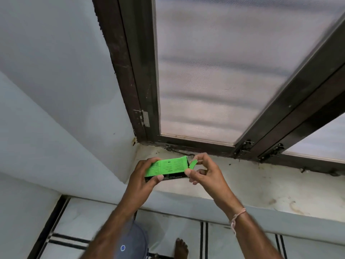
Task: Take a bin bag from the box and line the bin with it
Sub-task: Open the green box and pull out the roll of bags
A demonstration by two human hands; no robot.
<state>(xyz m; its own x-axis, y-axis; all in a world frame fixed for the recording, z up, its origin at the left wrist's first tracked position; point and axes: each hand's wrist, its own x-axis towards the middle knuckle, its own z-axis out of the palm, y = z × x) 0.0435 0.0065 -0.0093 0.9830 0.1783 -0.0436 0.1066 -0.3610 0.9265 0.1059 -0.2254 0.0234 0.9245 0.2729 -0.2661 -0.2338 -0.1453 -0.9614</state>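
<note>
A bright green box with black print is held level above the window sill. My left hand grips its left end, thumb along the dark lower edge. My right hand is at the box's right end, with forefinger and thumb pinching the small green end flap, which is folded open. No bin bag shows at the opening. Low in the view, a grey-blue round-topped object with a small white label stands on the floor, partly hidden by my left forearm; it may be the bin.
A stained white window sill runs under the hands, with a dark-framed mesh window and its hook latch behind. A pale wall fills the left. Below lie a tiled floor with black stripes and a bare foot.
</note>
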